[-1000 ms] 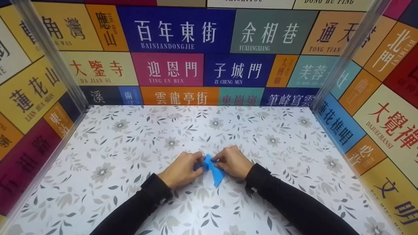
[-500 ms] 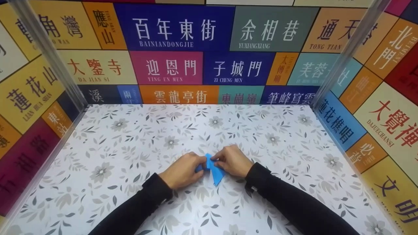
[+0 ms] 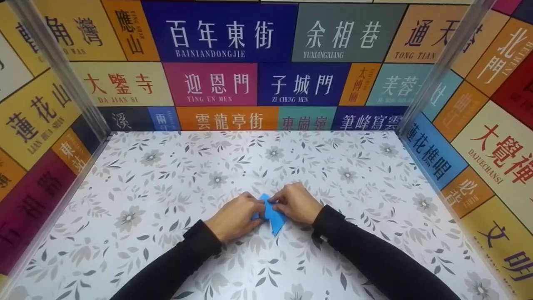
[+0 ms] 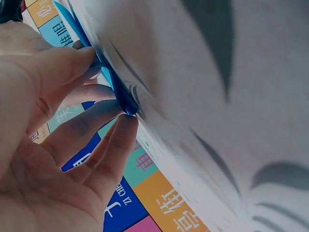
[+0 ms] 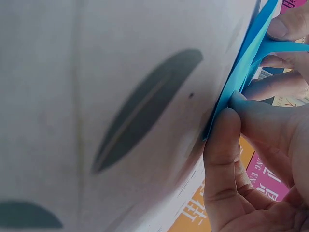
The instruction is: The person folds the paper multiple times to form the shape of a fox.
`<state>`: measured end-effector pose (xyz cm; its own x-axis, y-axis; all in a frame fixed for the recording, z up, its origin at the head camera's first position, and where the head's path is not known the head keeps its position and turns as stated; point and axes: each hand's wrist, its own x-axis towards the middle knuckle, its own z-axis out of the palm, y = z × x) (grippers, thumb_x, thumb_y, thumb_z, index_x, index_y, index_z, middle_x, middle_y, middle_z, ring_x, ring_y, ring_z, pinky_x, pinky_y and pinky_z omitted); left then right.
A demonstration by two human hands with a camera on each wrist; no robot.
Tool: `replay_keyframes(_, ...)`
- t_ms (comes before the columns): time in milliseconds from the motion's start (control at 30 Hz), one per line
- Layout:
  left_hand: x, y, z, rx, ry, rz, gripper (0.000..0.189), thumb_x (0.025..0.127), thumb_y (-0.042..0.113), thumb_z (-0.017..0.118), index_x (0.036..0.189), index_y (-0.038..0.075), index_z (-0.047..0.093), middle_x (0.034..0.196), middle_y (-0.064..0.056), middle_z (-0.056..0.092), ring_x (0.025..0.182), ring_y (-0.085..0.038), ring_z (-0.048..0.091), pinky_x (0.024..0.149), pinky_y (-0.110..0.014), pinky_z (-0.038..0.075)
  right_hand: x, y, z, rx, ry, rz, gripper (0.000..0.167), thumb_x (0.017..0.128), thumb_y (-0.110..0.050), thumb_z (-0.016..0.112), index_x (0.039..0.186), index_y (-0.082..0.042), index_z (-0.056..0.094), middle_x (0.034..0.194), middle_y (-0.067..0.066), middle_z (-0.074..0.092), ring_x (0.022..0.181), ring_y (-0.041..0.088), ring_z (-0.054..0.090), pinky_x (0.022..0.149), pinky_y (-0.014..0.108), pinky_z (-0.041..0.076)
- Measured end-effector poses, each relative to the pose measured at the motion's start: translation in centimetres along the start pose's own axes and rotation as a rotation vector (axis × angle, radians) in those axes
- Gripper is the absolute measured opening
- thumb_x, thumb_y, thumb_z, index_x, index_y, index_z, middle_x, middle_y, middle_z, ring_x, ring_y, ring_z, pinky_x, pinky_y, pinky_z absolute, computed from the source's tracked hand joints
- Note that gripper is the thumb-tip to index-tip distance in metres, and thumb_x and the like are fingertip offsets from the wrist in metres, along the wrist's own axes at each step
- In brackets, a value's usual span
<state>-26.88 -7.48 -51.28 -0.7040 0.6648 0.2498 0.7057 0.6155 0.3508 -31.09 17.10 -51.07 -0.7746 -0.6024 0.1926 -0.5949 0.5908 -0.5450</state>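
A small blue sheet of folded paper (image 3: 276, 221) lies on the patterned tabletop between the two hands, one pointed corner toward the person. My left hand (image 3: 238, 214) pinches its left part, the thumb on a raised fold in the left wrist view, where the paper (image 4: 116, 87) shows edge-on. From the other side my right hand (image 3: 297, 204) pinches the right edge near the top, thumb and index finger together on the paper (image 5: 236, 79) in the right wrist view. The fingers cover much of its upper left part.
The white tabletop (image 3: 166, 175) has a grey leaf and flower print. Colourful panels with Chinese lettering stand around it at the back (image 3: 216, 83), left (image 3: 37, 112) and right (image 3: 483, 154). Clear strips (image 3: 66, 71) run along the corners.
The left fingers have shifted slightly right along the paper, and the left thumb has come in closer to it. The right hand keeps its hold. The paper stays nearly in place.
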Motion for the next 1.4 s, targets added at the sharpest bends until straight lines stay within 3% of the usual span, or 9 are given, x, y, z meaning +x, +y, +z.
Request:
replay_keyframes(167, 0.0, 0.1, 0.0, 0.026, -0.005, 0.007, 0.005, 0.098, 0.013, 0.091, 0.096, 0.015, 0.087, 0.130, -0.011, 0.089, 0.122, -0.036, 0.078, 0.103, -0.048, 0.068, 0.0, 0.1, 0.1, 0.003, -0.007, 0.009, 0.021, 0.097, 0.001, 0.089, 0.119, -0.002, 0.090, 0.091, 0.011, 0.089, 0.054, -0.005, 0.045, 0.054, 0.018, 0.035)
replay_keyframes(400, -0.3, 0.2, -0.2, 0.038, -0.051, 0.001, 0.006, 0.099, 0.020, 0.092, 0.098, 0.016, 0.089, 0.139, -0.015, 0.085, 0.126, -0.039, 0.075, 0.103, -0.051, 0.069, 0.0, 0.3, 0.1, 0.015, -0.002, 0.027, 0.021, 0.097, 0.000, 0.089, 0.117, -0.002, 0.091, 0.073, 0.007, 0.082, 0.052, -0.004, 0.042, 0.052, 0.018, 0.033)
replay_keyframes(767, -0.7, -0.1, -0.9, -0.033, -0.104, 0.000, 0.015, 0.104, 0.025, 0.089, 0.113, 0.014, 0.093, 0.149, -0.014, 0.081, 0.133, -0.036, 0.075, 0.114, -0.051, 0.065, 0.3, -0.1, -0.1, 0.022, -0.017, 0.077, 0.019, 0.097, -0.005, 0.092, 0.116, -0.003, 0.091, 0.094, 0.011, 0.090, 0.056, 0.000, 0.050, 0.053, 0.018, 0.036)
replay_keyframes(1033, -1.2, -0.5, -1.0, -0.022, -0.099, 0.031, 0.016, 0.105, 0.020, 0.087, 0.118, 0.014, 0.093, 0.147, -0.012, 0.082, 0.137, -0.033, 0.077, 0.118, -0.050, 0.064, 0.7, -0.7, 0.3, 0.023, 0.015, 0.090, 0.017, 0.094, -0.011, 0.097, 0.108, -0.001, 0.092, 0.096, 0.011, 0.090, 0.064, 0.000, 0.060, 0.058, 0.017, 0.043)
replay_keyframes(1400, -1.7, -0.6, -1.0, -0.019, -0.057, 0.090, 0.015, 0.105, 0.016, 0.085, 0.117, 0.013, 0.093, 0.141, -0.010, 0.085, 0.133, -0.030, 0.079, 0.116, -0.046, 0.065, 0.7, -0.8, 0.5, 0.018, 0.045, 0.108, 0.020, 0.093, -0.020, 0.100, 0.101, -0.004, 0.093, 0.082, 0.008, 0.087, 0.062, 0.000, 0.058, 0.057, 0.019, 0.044)
